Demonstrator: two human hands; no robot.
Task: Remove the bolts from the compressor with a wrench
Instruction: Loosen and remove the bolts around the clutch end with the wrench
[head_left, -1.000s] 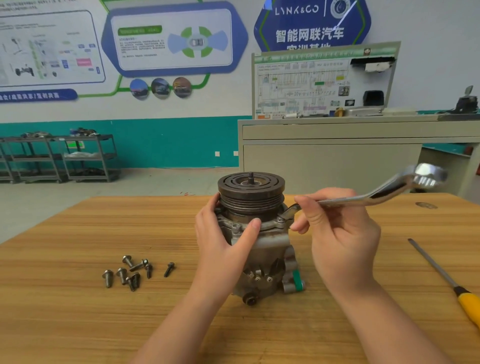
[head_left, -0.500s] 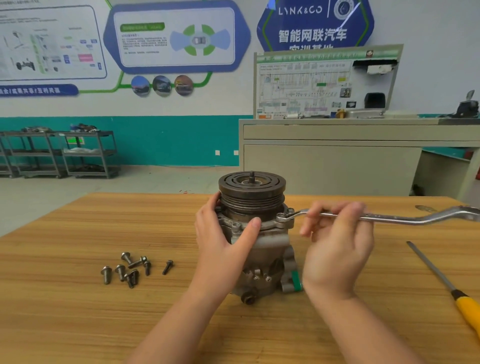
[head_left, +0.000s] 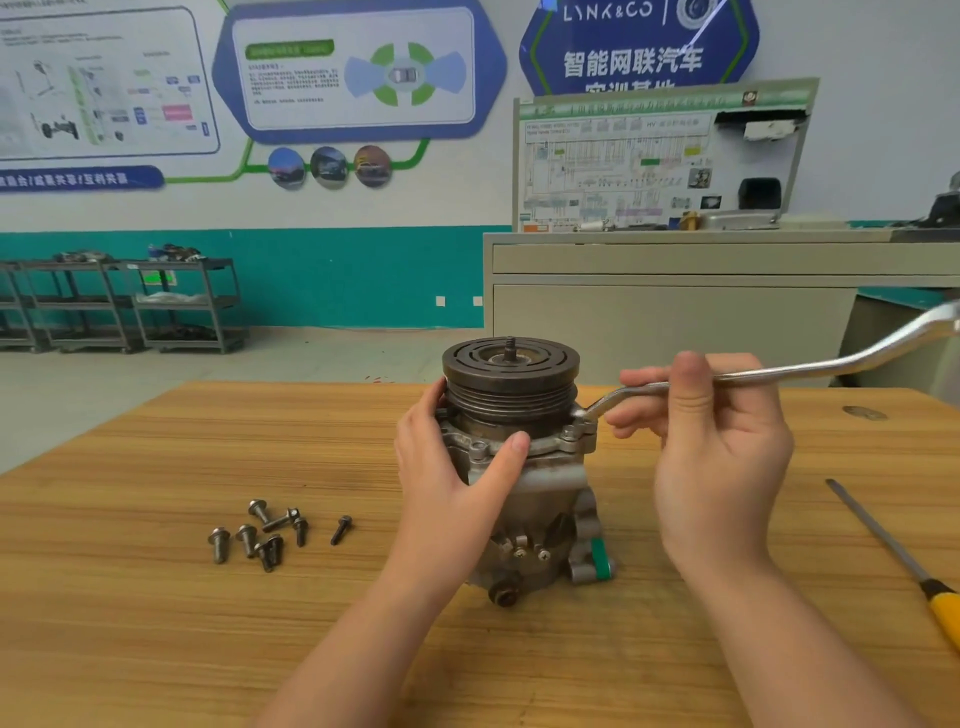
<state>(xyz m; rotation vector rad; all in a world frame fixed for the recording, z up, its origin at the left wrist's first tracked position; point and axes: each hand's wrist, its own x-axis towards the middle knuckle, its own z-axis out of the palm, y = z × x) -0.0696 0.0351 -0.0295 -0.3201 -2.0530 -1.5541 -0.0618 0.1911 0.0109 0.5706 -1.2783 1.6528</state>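
On the far left of your wooden counter lies a loose cluster of removed bolts, well apart from the work, so by my reading much of the job is already done. Moving right, your left hand wraps the compressor, fingers curled round its far side and the thumb pressed on the flange below the grooved pulley; the unit stands upright near the middle of the counter. It looks like a heavy, rigid block of cast metal, probably a little greasy, so brace it by the body or flange, as you do, not by the pulley, which may spin. Further right, your right hand pinches the wrench on its shank, fingers curled over it and the thumb upright behind; the ring end sits down at a bolt on the flange's right ear, though I cannot tell whether it is fully seated. The wrench is stiff steel, and a grip further out would likely give more leverage. At the far right a yellow-handled screwdriver lies untouched.
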